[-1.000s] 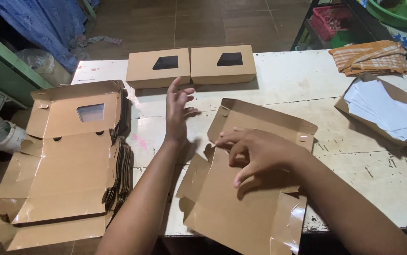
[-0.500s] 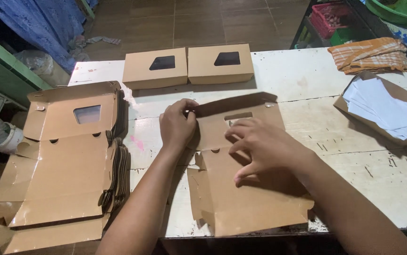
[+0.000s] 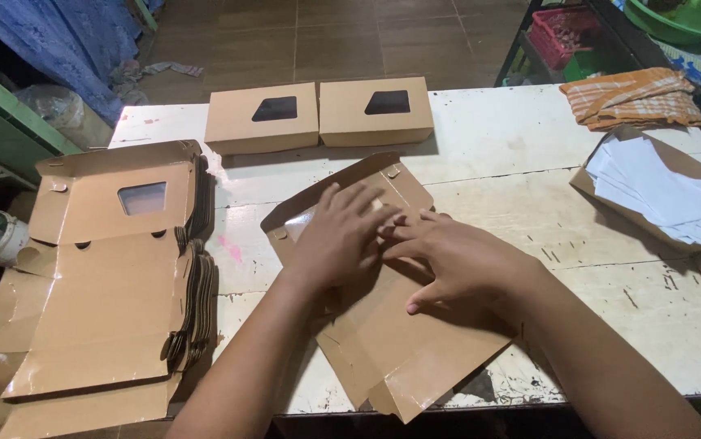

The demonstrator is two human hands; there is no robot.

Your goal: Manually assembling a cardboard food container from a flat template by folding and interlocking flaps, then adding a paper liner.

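Note:
A flat brown cardboard box blank (image 3: 415, 358) with a window cut-out lies in front of me on the white table (image 3: 513, 154). My left hand (image 3: 338, 236) presses flat on its upper left part, fingers spread over the window area. Beside it, my right hand (image 3: 456, 260) lies palm down on the middle of the blank, fingertips touching the left hand. Neither hand grips anything; both push the cardboard down against the table.
A stack of flat box blanks (image 3: 98, 276) lies at the left. Two folded brown boxes with dark windows (image 3: 262, 118) (image 3: 376, 110) stand at the back. At the right sit an open box of white papers (image 3: 659, 195) and an orange striped cloth (image 3: 631, 97).
The blank was held up and partly folded; it has come down flat on the table. My left hand moved from above it onto its upper flap, and both hands now press it down.

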